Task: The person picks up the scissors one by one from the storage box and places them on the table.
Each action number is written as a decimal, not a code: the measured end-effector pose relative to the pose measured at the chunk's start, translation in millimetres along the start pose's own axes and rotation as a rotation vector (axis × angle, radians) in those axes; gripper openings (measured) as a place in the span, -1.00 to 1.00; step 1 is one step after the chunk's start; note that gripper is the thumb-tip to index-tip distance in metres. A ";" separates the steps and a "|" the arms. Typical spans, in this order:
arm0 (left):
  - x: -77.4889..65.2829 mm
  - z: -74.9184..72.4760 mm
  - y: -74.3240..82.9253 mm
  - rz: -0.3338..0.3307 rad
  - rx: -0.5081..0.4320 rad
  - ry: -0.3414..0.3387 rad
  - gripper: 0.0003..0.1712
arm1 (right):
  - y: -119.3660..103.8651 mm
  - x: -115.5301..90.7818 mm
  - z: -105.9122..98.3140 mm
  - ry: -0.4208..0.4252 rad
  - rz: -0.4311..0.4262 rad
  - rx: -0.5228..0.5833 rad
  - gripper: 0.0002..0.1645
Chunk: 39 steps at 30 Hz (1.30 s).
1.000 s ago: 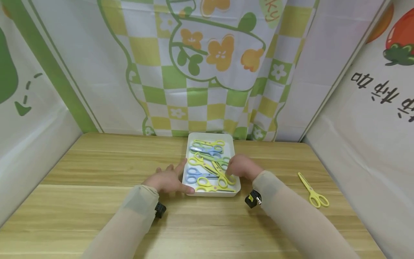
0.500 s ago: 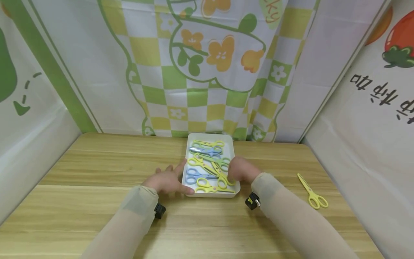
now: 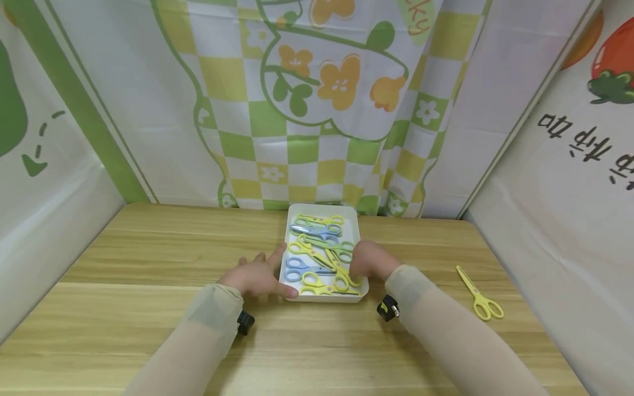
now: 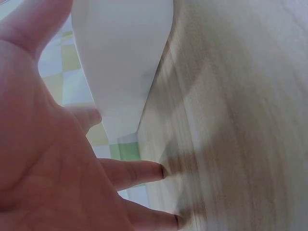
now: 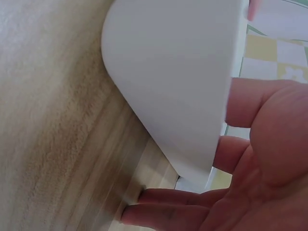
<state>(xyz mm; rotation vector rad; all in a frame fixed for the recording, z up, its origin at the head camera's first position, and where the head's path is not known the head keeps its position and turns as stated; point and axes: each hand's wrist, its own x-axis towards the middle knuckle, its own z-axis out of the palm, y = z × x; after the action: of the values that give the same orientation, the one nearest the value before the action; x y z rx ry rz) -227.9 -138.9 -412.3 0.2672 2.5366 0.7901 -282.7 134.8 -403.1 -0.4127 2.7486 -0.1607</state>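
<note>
A white tray holds several small scissors with yellow, blue and green handles, overlapping one another. My left hand is spread at its left side, thumb at the front-left corner and forefinger at the side rim. In the left wrist view, two other fingers reach toward the tabletop. My right hand bends over the right rim near the yellow scissors. Two of its digits pass behind the tray wall in the right wrist view, tips hidden; two others stretch outside, toward the table. Whether it grips a handle is hidden.
Another pair of yellow scissors lies on the wooden table to the right. A checked curtain hangs behind the tray. White printed sheets stand along both sides.
My right hand has shifted slightly down at the tray's right rim, covering more of a yellow scissors handle. My left hand, the tray and the scissors on the table stay in place.
</note>
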 end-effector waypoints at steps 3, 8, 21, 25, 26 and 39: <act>0.3 0.9 0.3 -0.008 -0.004 0.004 0.46 | 0.2 -1.7 0.5 0.015 -0.011 -0.039 -0.56; -0.6 0.9 0.9 -0.011 0.002 0.003 0.47 | -1.1 -2.4 0.3 0.010 -0.031 -0.118 -0.51; -2.6 0.3 2.2 -0.017 0.003 -0.001 0.46 | 7.8 0.9 -11.0 -0.060 -0.175 -0.230 -0.60; -2.7 -0.1 2.5 -0.022 0.001 -0.003 0.46 | 12.5 -2.1 -14.0 -0.039 -0.145 -0.069 -0.62; -2.7 -0.1 2.5 -0.023 0.000 -0.004 0.47 | 13.4 -3.1 -14.9 -0.036 -0.150 -0.041 -0.62; 0.4 0.4 1.1 -0.024 0.017 -0.006 0.46 | 30.4 -11.7 -17.8 -0.098 -0.029 0.352 -0.62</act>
<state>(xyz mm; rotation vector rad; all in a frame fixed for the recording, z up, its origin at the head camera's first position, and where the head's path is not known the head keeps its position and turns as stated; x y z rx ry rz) -228.0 -137.7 -412.1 0.2439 2.5367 0.7578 -286.8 168.2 -387.6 -0.3524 2.5481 -0.6034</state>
